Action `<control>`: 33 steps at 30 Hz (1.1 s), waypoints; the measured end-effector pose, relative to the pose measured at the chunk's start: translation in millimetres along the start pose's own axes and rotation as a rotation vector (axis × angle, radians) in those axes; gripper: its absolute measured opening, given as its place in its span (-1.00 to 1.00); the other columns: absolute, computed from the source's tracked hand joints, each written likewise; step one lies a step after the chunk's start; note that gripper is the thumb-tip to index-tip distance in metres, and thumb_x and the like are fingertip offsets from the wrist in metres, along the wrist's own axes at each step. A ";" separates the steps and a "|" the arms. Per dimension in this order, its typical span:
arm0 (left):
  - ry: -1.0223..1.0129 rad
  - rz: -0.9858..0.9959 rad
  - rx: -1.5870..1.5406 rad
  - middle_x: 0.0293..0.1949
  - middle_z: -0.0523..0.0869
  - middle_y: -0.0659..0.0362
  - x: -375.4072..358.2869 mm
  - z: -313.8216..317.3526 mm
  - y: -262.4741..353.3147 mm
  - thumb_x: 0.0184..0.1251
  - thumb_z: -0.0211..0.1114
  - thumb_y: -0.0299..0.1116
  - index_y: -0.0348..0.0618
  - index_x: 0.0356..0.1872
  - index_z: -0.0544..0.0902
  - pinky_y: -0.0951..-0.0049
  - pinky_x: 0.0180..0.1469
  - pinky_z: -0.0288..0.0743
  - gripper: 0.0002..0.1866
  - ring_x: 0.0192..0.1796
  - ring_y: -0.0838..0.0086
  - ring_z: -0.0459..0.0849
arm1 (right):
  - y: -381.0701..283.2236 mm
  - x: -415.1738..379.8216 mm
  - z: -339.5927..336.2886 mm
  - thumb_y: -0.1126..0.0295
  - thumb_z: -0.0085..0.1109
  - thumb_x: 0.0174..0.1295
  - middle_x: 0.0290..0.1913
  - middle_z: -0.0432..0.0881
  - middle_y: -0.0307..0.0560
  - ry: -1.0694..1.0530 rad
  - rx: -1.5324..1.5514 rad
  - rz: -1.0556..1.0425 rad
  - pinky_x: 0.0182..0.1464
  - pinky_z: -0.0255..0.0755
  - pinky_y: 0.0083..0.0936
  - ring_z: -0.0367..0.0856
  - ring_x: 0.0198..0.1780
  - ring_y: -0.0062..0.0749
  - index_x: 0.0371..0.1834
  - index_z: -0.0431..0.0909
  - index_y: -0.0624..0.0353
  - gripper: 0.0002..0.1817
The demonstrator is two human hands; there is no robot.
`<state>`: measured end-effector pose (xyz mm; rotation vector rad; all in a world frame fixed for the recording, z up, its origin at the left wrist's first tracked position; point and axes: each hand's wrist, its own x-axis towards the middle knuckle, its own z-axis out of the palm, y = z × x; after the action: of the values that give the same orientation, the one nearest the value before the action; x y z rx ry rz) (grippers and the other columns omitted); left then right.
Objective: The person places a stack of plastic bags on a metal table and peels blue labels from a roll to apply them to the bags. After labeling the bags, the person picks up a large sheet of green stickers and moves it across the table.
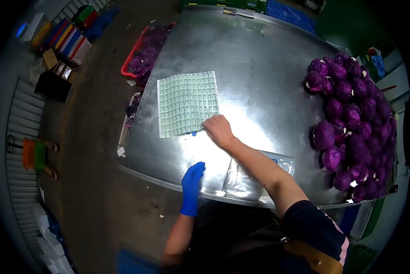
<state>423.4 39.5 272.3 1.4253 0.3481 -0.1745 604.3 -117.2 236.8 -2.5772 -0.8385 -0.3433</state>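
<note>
A sheet of small green-and-white labels (188, 102) lies on the metal table (259, 59), slightly wavy. My bare right hand (219, 130) is at its lower right corner, fingers curled over the edge; the fingertips are partly hidden. A bit of something blue (194, 134) pokes out from under the sheet's near edge. My left hand (193, 185), in a blue glove, hovers by the table's front edge below the sheet. Its fingers are stretched out close together, with nothing visible in them. Clear plastic bags (243, 181) lie under my right forearm.
Many red cabbages (351, 118) are heaped along the table's right side. A knife (238, 13) rests at the far edge. To the left stands a red crate (134, 59) of purple leaves. Stacked colored crates (70, 41) and a person's feet (54, 147) are farther left.
</note>
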 end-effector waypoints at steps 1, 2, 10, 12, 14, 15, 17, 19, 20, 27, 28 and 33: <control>-0.033 0.001 -0.098 0.13 0.59 0.06 4.2 -7.7 -3.0 0.41 0.11 -0.42 -0.30 0.21 0.47 0.46 0.15 0.44 -0.62 0.13 0.42 0.58 | -5.5 5.5 -14.0 0.38 0.21 0.06 -0.28 0.59 -0.20 0.092 0.028 0.004 -0.10 0.35 -0.37 0.51 -0.20 -0.28 -0.26 0.61 0.06 -0.83; -0.065 -0.006 -0.202 0.17 0.56 0.06 11.1 -12.4 -3.4 0.43 0.08 -0.41 -0.30 0.26 0.41 0.45 0.16 0.43 -0.59 0.16 0.40 0.56 | -13.1 13.2 -33.8 0.39 0.21 0.05 -0.29 0.59 -0.19 0.165 0.062 -0.032 -0.12 0.36 -0.38 0.51 -0.21 -0.27 -0.26 0.60 0.06 -0.83; -0.025 -0.049 -0.893 0.17 0.50 -0.04 2.1 6.7 52.6 0.47 0.00 -0.30 -0.34 0.31 0.31 0.24 0.22 0.40 -0.52 0.15 0.24 0.53 | -116.2 -75.4 -141.3 0.42 0.27 0.03 -0.21 0.59 -0.15 -0.019 0.288 -0.197 -0.11 0.43 -0.38 0.56 -0.13 -0.27 -0.10 0.59 0.12 -0.69; 0.093 -0.147 -0.788 0.16 0.53 0.00 -8.5 11.5 58.3 0.41 0.09 -0.39 -0.34 0.30 0.34 0.30 0.16 0.46 -0.52 0.13 0.30 0.55 | -122.3 -88.3 -161.5 0.41 0.32 0.03 -0.13 0.60 -0.13 -0.005 0.428 -0.112 -0.06 0.44 -0.38 0.57 -0.07 -0.26 -0.07 0.59 0.13 -0.66; 0.077 -0.150 -0.620 0.18 0.51 0.00 -26.1 9.4 57.7 0.38 0.12 -0.42 -0.34 0.31 0.33 0.31 0.19 0.44 -0.50 0.15 0.31 0.54 | -106.2 -99.1 -186.5 0.41 0.36 0.01 -0.05 0.61 -0.11 0.138 0.520 -0.030 -0.01 0.43 -0.37 0.56 0.00 -0.24 -0.05 0.58 0.14 -0.62; 0.017 -0.136 -0.548 0.18 0.51 0.00 -38.9 8.6 62.6 0.36 0.14 -0.43 -0.33 0.32 0.33 0.31 0.20 0.43 -0.49 0.17 0.31 0.53 | -92.3 -100.4 -198.7 0.43 0.40 -0.05 0.04 0.59 -0.06 0.272 0.415 0.093 0.03 0.42 -0.34 0.55 0.04 -0.18 -0.03 0.57 0.18 -0.56; -0.113 -0.094 -0.403 0.20 0.49 0.00 -59.8 5.5 74.7 0.32 0.16 -0.46 -0.31 0.33 0.32 0.32 0.24 0.40 -0.46 0.21 0.32 0.51 | -62.5 -90.1 -236.3 0.32 0.37 0.06 0.13 0.51 0.06 0.467 0.253 0.310 0.15 0.37 -0.32 0.47 0.12 -0.06 0.11 0.47 0.20 -0.47; -0.246 0.008 -0.198 0.23 0.48 0.01 -68.1 -6.6 65.4 0.23 0.27 -0.46 -0.29 0.34 0.31 0.29 0.29 0.33 -0.38 0.26 0.30 0.46 | -31.6 -87.3 -262.2 0.12 0.22 0.18 0.16 0.49 0.14 0.427 0.287 0.489 0.21 0.32 -0.30 0.45 0.16 -0.02 0.17 0.42 0.28 -0.42; -0.288 0.090 -0.079 0.24 0.47 0.01 -72.4 -9.5 62.8 0.21 0.30 -0.44 -0.29 0.34 0.31 0.29 0.30 0.32 -0.35 0.27 0.29 0.45 | -16.2 -87.7 -272.4 0.08 0.16 0.23 0.08 0.55 0.19 0.325 0.462 0.584 0.18 0.34 -0.31 0.52 0.09 -0.01 0.16 0.46 0.31 -0.43; -0.487 0.038 0.213 0.28 0.46 0.07 -97.8 11.5 62.3 0.15 0.41 -0.38 -0.24 0.36 0.31 0.27 0.31 0.27 -0.27 0.30 0.31 0.41 | -3.3 -122.0 -335.2 0.30 0.23 0.25 -0.11 0.69 -0.19 -0.031 1.268 0.580 0.00 0.44 -0.62 0.58 -0.08 -0.62 0.06 0.57 0.34 -0.60; -0.488 -0.018 0.211 0.27 0.46 0.07 -99.3 14.9 60.3 0.14 0.41 -0.39 -0.24 0.35 0.32 0.27 0.32 0.27 -0.27 0.30 0.31 0.40 | -5.9 -125.2 -336.6 0.39 0.26 0.21 -0.12 0.69 -0.19 0.030 1.290 0.575 0.02 0.44 -0.64 0.58 -0.09 -0.62 0.04 0.58 0.35 -0.64; -0.327 0.127 0.258 0.28 0.44 0.01 -82.1 13.7 100.7 0.14 0.36 -0.31 -0.29 0.30 0.38 0.22 0.32 0.25 -0.33 0.33 0.27 0.38 | -8.6 -150.8 -343.9 0.49 0.19 0.19 0.08 0.60 -0.08 0.023 1.268 0.482 0.19 0.37 -0.49 0.53 0.09 -0.49 0.23 0.42 0.32 -0.50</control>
<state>380.9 33.2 395.7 1.6367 -0.0365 -0.3536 444.0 -341.8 491.7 -1.4653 -0.2155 0.2550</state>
